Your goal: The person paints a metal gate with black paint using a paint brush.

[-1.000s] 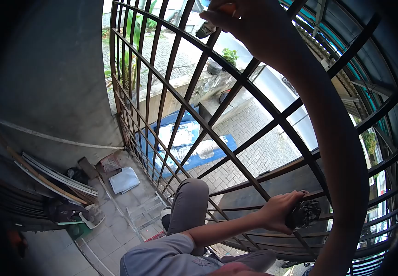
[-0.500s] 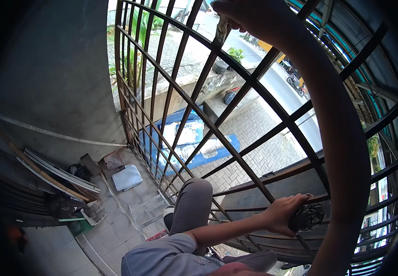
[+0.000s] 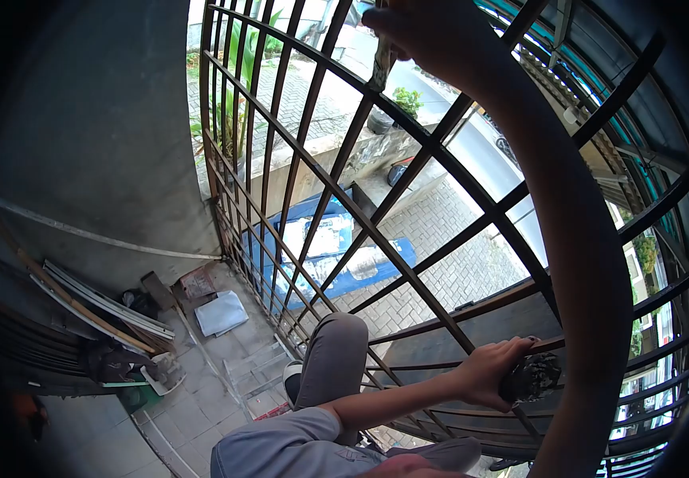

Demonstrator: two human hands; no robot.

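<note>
My right hand (image 3: 420,36) is raised at the top of the view, its fingers closed around a stained paintbrush (image 3: 382,64). The brush's dark tip touches a bar of the dark metal grille (image 3: 408,275), close to a crossing. Lower down, my left hand (image 3: 492,373) grips a dark, crusted container (image 3: 532,378) beside the lower bars; its inside cannot be made out. My right forearm passes in front of the grille on the right.
My bent knee (image 3: 336,342) is close to the grille. Below are a tiled floor (image 3: 193,398), a white folded sheet (image 3: 221,312) and long strips (image 3: 105,307) by the grey wall (image 3: 97,119). Beyond the bars lie a blue tarp (image 3: 368,271), paving and a road.
My right hand and the paintbrush have shifted slightly left, and the brush tip sits a little lower on the bar. My left hand keeps its hold on the container.
</note>
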